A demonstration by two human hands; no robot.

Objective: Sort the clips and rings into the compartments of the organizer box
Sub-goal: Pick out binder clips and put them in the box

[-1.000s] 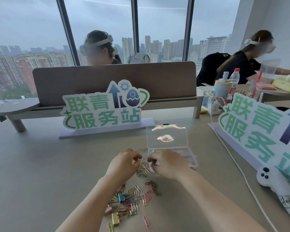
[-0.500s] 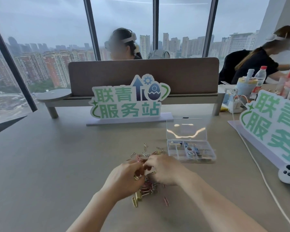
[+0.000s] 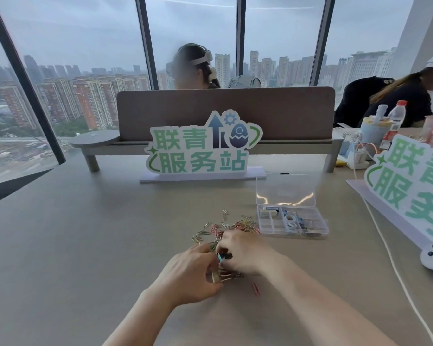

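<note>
Clips [image 3: 238,227]: most lie loose mid-table, just left of the organizer box [image 3: 292,222], where few compartments hold items. Your right hand [image 3: 245,253] pinches a blue clip [image 3: 220,257]; your left hand [image 3: 190,275] curls beside it, hold unclear.

Pink, gold, green and silver wire paper clips [image 3: 231,227] litter a plain beige table [image 3: 85,245]; at two o'clock, a clear plastic organizer box [image 3: 291,222]; a green-and-white lettered sign [image 3: 203,146].

Tall windows [image 3: 190,33] show a hazy skyline behind a brown desk divider [image 3: 225,113] on the beige table [image 3: 73,245].
</note>
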